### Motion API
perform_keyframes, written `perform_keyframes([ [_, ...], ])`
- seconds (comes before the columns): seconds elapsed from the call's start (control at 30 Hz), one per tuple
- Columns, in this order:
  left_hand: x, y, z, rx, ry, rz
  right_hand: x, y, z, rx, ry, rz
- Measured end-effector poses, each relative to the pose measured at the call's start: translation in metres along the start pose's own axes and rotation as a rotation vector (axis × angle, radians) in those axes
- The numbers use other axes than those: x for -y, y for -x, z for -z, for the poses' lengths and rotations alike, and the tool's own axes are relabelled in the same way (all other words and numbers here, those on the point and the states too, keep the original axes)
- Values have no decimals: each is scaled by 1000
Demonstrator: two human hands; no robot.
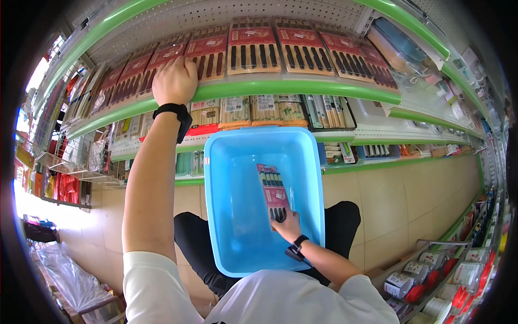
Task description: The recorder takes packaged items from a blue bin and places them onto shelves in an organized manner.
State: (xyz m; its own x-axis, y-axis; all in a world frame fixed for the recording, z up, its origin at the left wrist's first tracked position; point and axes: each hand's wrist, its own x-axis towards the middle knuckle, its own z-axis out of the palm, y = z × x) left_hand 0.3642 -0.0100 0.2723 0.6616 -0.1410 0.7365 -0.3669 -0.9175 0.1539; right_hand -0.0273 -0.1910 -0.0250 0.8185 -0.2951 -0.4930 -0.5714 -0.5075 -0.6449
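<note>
My right hand (288,227) grips the lower end of a chopstick pack (277,194) with a red printed card, down inside a light blue plastic tub (220,202). The pack tilts slightly, and the tub stands in front of my body between my knees. My left hand (176,80) reaches up to the shelf with its fingers curled against a row of similar chopstick packs (253,46). Its fingertips are hidden, so whether it holds a pack cannot be told. Below that wrist runs the green shelf edge (299,88).
Under the upper shelf stand bamboo chopstick packs (234,110) and a black-edged tray (330,112). A wire basket rack (81,172) is at the left. Jars with red lids (404,281) fill a rack at lower right. Plastic-wrapped goods (73,275) lie at lower left.
</note>
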Motion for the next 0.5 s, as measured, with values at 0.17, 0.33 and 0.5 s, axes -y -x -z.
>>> perform_keyframes([
  [0.17, 1, 1, -1, 38, 1, 14, -25, -18, -43, -66, 182, -143],
  [0.33, 3, 0, -2, 9, 16, -4, -5, -28, -13, -4, 126, -29],
  [0.5, 2, 0, -1, -4, 39, -11, 78, -32, 109, -566, 23, 625],
])
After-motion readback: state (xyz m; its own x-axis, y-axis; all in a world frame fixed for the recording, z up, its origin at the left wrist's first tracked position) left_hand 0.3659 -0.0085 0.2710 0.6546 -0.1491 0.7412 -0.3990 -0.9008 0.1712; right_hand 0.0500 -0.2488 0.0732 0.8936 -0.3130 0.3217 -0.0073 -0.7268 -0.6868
